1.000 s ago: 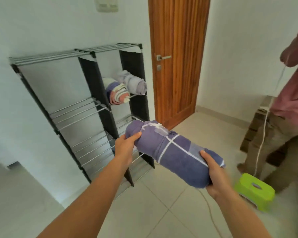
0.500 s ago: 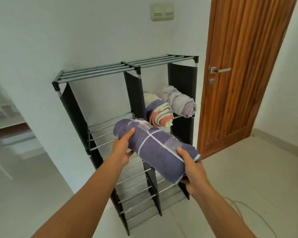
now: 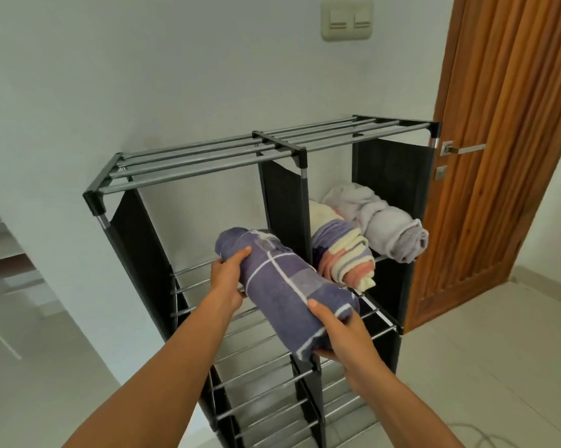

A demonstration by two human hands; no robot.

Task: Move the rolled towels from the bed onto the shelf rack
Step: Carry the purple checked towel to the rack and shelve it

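Head view, and no brand, label or lettering is readable anywhere. The room: white wall, pale tiled floor [image 3: 486, 360], a ribbed wooden door [image 3: 505, 147] with a steel lever handle [image 3: 463, 149] at three o'clock, and a cream double wall switch [image 3: 346, 20] at twelve.

Against the wall stands the black-framed shelf rack with chrome rods [image 3: 272, 150]. In its upper right bay lie two rolls side by side: a purple, cream and pink striped rolled towel [image 3: 344, 253] and, at its two o'clock, a pale lilac rolled towel [image 3: 386, 227].

The purple rolled towel with white lines [image 3: 282, 286] sits tilted at the centre, its far end over the upper left bay's rods; whether it touches them I cannot tell. The left hand [image 3: 229, 279] is curled around the far end, thumb on top. The right hand [image 3: 337, 334] is wrapped around the near end from beneath.

Compared with half a second back, the rack looms larger and more central, the towel has travelled up toward that left bay, and both hands keep the same hold.
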